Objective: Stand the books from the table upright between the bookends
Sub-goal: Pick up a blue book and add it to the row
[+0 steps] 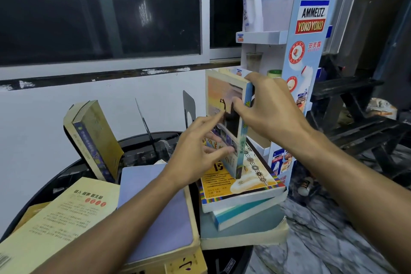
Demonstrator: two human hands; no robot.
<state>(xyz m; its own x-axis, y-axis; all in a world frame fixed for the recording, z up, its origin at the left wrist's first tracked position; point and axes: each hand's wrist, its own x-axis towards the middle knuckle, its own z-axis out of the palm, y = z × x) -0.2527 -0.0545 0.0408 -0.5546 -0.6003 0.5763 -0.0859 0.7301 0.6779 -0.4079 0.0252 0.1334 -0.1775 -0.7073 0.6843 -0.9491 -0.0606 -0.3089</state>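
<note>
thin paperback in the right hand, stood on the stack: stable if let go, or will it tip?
Likely tips: the thin paperback stands on its narrow bottom edge atop the flat book stack, with no bookend touching it. Probably light: the right hand pinches it near the top. The left hand steadies its cover, suggesting some flex.

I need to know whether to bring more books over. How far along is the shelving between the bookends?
Early. Done: one yellowed book leans tilted by the left bookend. In hand: the right hand grips an upright sunset-cover book, the left hand steadying its cover, its foot on the flat stack. Left: that stack, the lavender book and the cream book lying flat.
</note>
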